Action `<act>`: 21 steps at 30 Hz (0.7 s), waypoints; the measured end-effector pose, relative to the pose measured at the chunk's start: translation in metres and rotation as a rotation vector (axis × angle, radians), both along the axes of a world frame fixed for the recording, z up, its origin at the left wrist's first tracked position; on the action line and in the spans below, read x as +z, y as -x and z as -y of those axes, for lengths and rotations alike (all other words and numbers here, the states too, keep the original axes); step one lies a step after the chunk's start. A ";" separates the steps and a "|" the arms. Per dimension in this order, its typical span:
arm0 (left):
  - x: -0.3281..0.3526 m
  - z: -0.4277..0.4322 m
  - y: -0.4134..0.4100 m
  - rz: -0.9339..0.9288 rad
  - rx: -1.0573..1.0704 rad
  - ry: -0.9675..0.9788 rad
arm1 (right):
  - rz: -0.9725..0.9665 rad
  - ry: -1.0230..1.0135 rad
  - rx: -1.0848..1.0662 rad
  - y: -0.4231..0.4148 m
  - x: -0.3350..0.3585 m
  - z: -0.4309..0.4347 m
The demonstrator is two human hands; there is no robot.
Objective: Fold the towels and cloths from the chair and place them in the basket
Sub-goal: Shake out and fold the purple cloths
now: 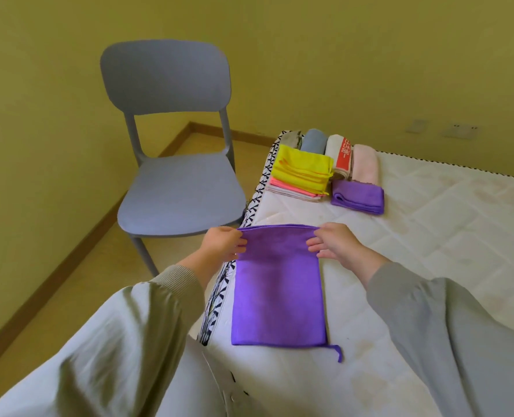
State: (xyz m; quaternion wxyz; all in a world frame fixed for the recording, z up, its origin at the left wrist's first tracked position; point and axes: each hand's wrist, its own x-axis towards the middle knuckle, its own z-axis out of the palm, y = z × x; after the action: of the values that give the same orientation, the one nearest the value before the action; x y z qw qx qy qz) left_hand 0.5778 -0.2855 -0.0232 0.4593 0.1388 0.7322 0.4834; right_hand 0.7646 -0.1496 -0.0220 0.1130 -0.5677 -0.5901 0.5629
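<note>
A: So, how should this fold go?

B: The purple cloth [278, 284] lies flat on the bed [430, 224], at six o'clock. The left hand [224, 242] and right hand [333, 240] each pinch a far corner, fingers [240, 241] curled over the hem. I'd draw both corners evenly toward the near edge, match the hems, then smooth it.

A: And around it?

B: Yellow walls [370, 55], the white quilted bed, a grey chair [177, 188] at ten o'clock, folded cloths [302, 170] at one o'clock. No basket shows.

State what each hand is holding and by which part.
Both hold the flat purple cloth on the mattress: the left hand pinches its far left corner, the right hand its far right corner.
</note>
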 end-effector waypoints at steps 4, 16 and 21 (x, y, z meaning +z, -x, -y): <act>-0.027 -0.004 0.009 0.186 -0.008 0.032 | -0.018 0.165 -0.096 0.000 -0.024 -0.008; -0.063 -0.034 0.012 0.366 0.119 0.019 | -0.133 0.335 -0.154 0.003 -0.065 -0.032; -0.038 -0.063 0.030 0.320 0.252 -0.096 | -0.217 0.260 -0.248 0.022 -0.044 -0.062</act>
State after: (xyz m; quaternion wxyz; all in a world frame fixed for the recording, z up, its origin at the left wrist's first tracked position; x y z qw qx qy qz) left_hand 0.5481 -0.2228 -0.0613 0.4987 -0.0108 0.6375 0.5872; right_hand 0.7422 -0.0879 -0.0655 0.1700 -0.5817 -0.4225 0.6740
